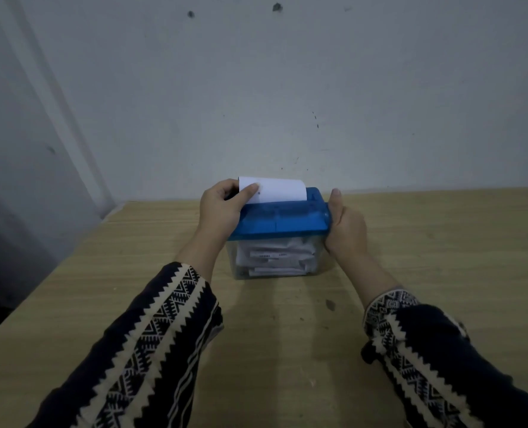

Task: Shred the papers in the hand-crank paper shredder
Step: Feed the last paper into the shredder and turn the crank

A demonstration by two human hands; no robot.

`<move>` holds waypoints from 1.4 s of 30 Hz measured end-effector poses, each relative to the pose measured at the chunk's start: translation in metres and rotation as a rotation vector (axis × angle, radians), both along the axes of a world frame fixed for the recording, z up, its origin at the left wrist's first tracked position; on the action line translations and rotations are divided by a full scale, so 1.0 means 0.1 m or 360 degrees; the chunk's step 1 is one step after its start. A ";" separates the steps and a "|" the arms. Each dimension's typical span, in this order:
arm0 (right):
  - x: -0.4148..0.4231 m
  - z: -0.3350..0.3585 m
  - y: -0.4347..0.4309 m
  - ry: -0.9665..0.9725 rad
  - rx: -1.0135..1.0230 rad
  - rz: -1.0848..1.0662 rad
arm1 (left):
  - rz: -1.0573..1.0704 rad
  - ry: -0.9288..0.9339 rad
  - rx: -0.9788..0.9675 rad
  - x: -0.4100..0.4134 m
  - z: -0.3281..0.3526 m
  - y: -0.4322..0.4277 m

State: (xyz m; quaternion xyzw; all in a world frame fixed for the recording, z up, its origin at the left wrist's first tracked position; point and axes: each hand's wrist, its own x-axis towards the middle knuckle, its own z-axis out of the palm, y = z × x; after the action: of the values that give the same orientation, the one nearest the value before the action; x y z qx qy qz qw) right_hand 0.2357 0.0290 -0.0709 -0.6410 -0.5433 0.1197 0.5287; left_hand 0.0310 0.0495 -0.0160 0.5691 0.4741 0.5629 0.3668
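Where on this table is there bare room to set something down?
Bare light wooden table lies right of the right hand, left of the left hand, and between the patterned sleeves. Crowded: the blue-lidded clear plastic shredder, both hands at it, white paper sheet in its slot.

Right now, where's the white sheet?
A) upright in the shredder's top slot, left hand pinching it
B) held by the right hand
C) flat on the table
A: the white sheet stands up out of the blue shredder lid, and the left hand pinches its left edge between thumb and fingers.
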 end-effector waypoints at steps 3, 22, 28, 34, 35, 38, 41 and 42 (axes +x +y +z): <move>-0.03 0.15 -0.11 0.0070 -0.0557 -0.0036 | -0.0001 0.0014 0.0007 0.00 0.00 -0.01; 0.35 0.96 -0.79 -0.0593 -0.0961 0.0479 | -0.0040 0.0094 -0.0017 -0.04 0.00 0.03; 0.32 1.15 -0.65 -0.0448 -0.0263 0.0415 | -0.0079 0.0060 -0.0047 -0.07 0.02 0.05; 0.33 0.92 -0.12 0.0433 -0.0183 0.0520 | -0.0125 0.0052 -0.0022 -0.06 0.01 0.06; 0.32 0.89 -0.04 0.0525 -0.0191 0.0507 | -0.0129 0.0044 -0.0020 -0.06 0.00 0.06; 0.23 0.80 0.20 0.0696 -0.0332 0.0411 | -0.0097 0.0047 0.0030 -0.04 -0.02 0.06; 0.18 0.58 0.37 0.0794 -0.0561 0.0260 | -0.0036 0.0098 0.0091 -0.03 -0.04 0.06; 0.16 0.47 0.39 0.0791 -0.0657 0.0203 | -0.0027 0.0105 0.0105 -0.02 -0.05 0.06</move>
State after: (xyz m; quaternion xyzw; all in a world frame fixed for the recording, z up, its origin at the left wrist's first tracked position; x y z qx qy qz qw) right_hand 0.2516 0.0684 -0.0237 -0.6506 -0.4011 0.4129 0.4954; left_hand 0.0286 0.0560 -0.0208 0.6032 0.4623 0.5559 0.3368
